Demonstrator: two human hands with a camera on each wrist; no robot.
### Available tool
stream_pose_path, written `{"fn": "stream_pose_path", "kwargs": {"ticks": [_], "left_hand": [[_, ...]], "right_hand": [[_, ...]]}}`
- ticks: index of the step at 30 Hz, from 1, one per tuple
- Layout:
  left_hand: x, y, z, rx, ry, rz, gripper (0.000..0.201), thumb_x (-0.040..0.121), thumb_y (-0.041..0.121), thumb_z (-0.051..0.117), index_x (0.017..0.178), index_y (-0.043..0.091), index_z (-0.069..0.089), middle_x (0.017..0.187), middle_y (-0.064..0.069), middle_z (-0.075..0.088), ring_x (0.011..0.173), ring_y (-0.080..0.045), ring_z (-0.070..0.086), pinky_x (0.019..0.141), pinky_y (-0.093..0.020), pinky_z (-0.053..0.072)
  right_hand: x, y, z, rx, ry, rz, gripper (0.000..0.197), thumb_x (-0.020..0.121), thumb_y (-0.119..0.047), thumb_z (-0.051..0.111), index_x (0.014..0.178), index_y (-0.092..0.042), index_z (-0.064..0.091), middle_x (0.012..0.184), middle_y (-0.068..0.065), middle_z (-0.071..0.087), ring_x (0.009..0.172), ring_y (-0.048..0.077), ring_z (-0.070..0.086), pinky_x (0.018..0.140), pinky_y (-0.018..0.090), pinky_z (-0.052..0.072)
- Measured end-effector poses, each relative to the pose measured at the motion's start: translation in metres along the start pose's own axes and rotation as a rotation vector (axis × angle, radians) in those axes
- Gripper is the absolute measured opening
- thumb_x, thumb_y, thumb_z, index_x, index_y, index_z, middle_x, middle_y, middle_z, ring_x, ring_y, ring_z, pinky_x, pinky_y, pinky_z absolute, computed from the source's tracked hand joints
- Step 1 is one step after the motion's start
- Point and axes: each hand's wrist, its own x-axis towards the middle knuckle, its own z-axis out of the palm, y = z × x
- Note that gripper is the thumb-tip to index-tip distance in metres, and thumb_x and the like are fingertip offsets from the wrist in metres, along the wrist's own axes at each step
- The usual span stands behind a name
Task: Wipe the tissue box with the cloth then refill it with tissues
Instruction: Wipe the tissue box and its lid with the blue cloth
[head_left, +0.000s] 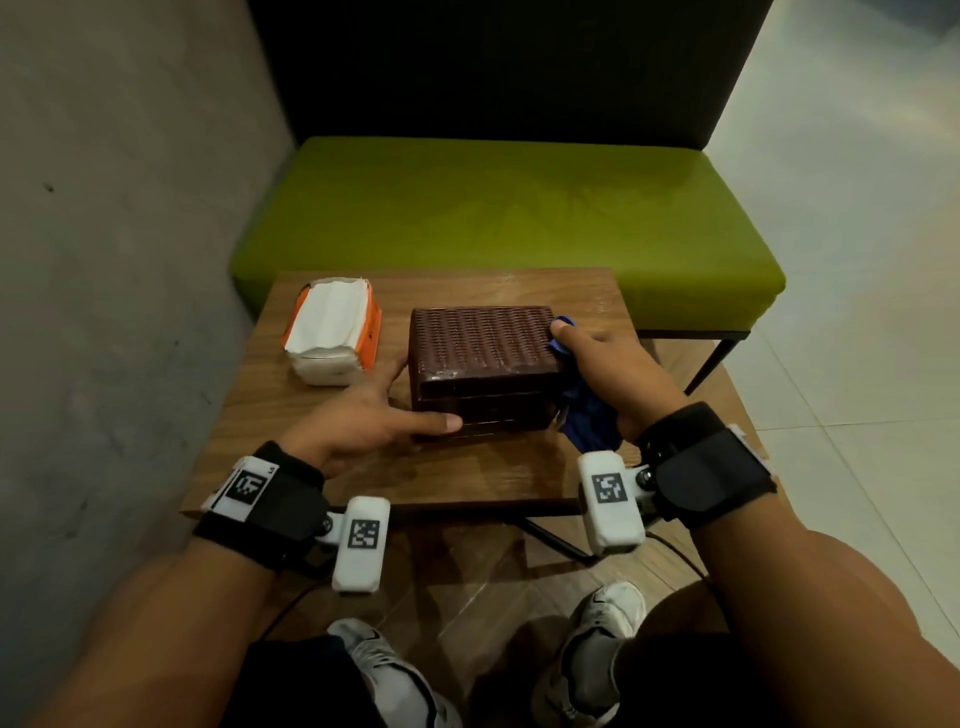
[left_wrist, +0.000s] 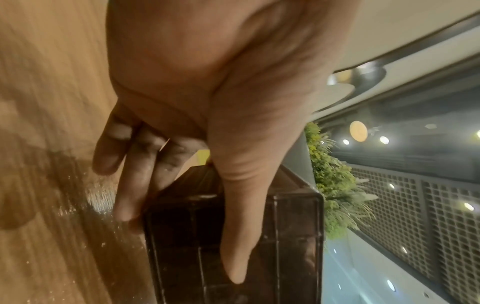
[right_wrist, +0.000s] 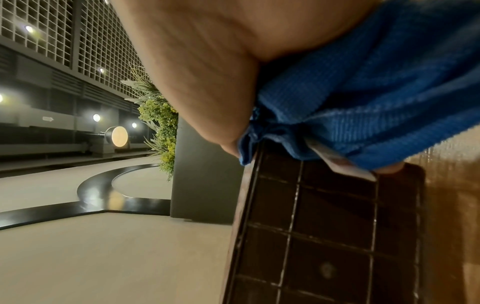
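A dark brown woven tissue box (head_left: 480, 353) stands in the middle of a small wooden table (head_left: 467, 473). My left hand (head_left: 382, 408) braces its near left corner: the thumb lies straight along the front face and the fingers (left_wrist: 135, 185) lie straight against the left side. My right hand (head_left: 597, 358) grips a bunched blue cloth (head_left: 587, 415) and presses it on the box's right side (right_wrist: 324, 226), thumb on the top edge. The cloth (right_wrist: 363, 92) fills the palm. An orange and white tissue pack (head_left: 332, 332) lies left of the box.
A green cushioned bench (head_left: 509, 218) with a dark backrest stands just behind the table. A grey wall (head_left: 114, 260) runs close along the left. Tiled floor lies to the right, and my shoes (head_left: 608, 623) are under the table's near edge.
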Motion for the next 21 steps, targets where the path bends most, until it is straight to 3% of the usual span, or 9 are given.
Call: {"fn": "stream_pose_path", "kwargs": {"ticks": [3,5,7,10,12,14,17,19,21], "left_hand": [[0.006,0.003,-0.005,-0.055,0.027,-0.082,0.098,0.064,0.048,0.101,0.149,0.044,0.053,0.126,0.0,0.08,0.094,-0.022,0.079,0.082,-0.04,0.063],[0.01,0.003,-0.008,-0.071,0.06,-0.146,0.089,0.058,0.064,0.097,0.138,0.042,0.064,0.116,-0.005,0.083,0.098,-0.033,0.08,0.095,-0.051,0.062],[0.014,0.003,-0.009,-0.105,0.067,-0.204,0.09,0.053,0.071,0.094,0.132,0.036,0.069,0.113,-0.008,0.084,0.099,-0.033,0.081,0.099,-0.053,0.06],[0.018,0.007,-0.007,-0.204,0.051,-0.301,0.091,0.052,0.069,0.09,0.131,0.027,0.069,0.11,-0.007,0.084,0.095,-0.025,0.079,0.093,-0.043,0.059],[0.021,0.011,-0.008,-0.241,0.039,-0.363,0.088,0.054,0.071,0.083,0.127,0.024,0.07,0.098,-0.005,0.084,0.088,-0.021,0.076,0.092,-0.041,0.057],[0.024,0.015,-0.008,-0.267,0.031,-0.402,0.082,0.056,0.075,0.078,0.118,0.022,0.071,0.086,-0.004,0.082,0.079,-0.019,0.072,0.088,-0.041,0.057],[0.029,0.016,-0.009,-0.305,0.036,-0.445,0.071,0.067,0.079,0.074,0.111,0.023,0.071,0.08,-0.003,0.077,0.072,-0.017,0.068,0.081,-0.038,0.057],[0.033,0.013,-0.01,-0.314,0.043,-0.479,0.068,0.074,0.079,0.072,0.111,0.022,0.072,0.077,-0.003,0.075,0.069,-0.016,0.066,0.079,-0.037,0.057],[0.036,0.01,-0.011,-0.319,0.045,-0.51,0.073,0.073,0.08,0.073,0.116,0.021,0.073,0.074,-0.002,0.073,0.066,-0.016,0.065,0.078,-0.037,0.058]], "right_hand": [[0.012,0.0,-0.008,-0.002,0.045,0.009,0.052,0.107,-0.047,0.059,0.099,0.003,0.073,0.075,0.012,0.072,0.077,0.029,0.069,0.075,0.045,0.056],[0.023,0.007,-0.016,-0.038,0.123,-0.041,0.053,0.109,-0.044,0.056,0.104,0.006,0.071,0.087,0.02,0.066,0.082,0.032,0.065,0.075,0.052,0.054],[0.036,0.013,-0.021,-0.245,0.253,-0.153,0.042,0.111,-0.041,0.051,0.096,-0.006,0.068,0.088,0.017,0.068,0.085,0.033,0.067,0.078,0.056,0.055],[0.057,0.02,-0.025,-0.569,0.364,-0.288,0.033,0.112,-0.034,0.047,0.111,-0.008,0.067,0.102,0.02,0.071,0.096,0.038,0.065,0.075,0.039,0.041],[0.073,0.027,-0.024,-0.753,0.347,-0.266,0.038,0.112,-0.037,0.046,0.122,-0.006,0.065,0.113,0.025,0.071,0.105,0.042,0.065,0.078,0.036,0.039],[0.084,0.037,-0.021,-1.014,0.254,-0.183,0.04,0.111,-0.04,0.043,0.124,-0.008,0.063,0.125,0.027,0.068,0.119,0.043,0.061,0.092,0.043,0.044],[0.084,0.048,-0.018,-1.219,0.04,-0.038,0.039,0.113,-0.036,0.04,0.132,-0.009,0.06,0.145,0.027,0.053,0.141,0.042,0.044,0.118,0.049,0.034],[0.081,0.052,-0.019,-1.222,0.064,-0.03,0.041,0.112,-0.039,0.04,0.136,-0.011,0.058,0.153,0.028,0.043,0.145,0.046,0.039,0.121,0.053,0.033],[0.074,0.05,-0.015,-1.134,0.226,-0.157,0.043,0.111,-0.035,0.041,0.143,-0.012,0.058,0.158,0.026,0.042,0.143,0.047,0.041,0.119,0.052,0.037]]}}
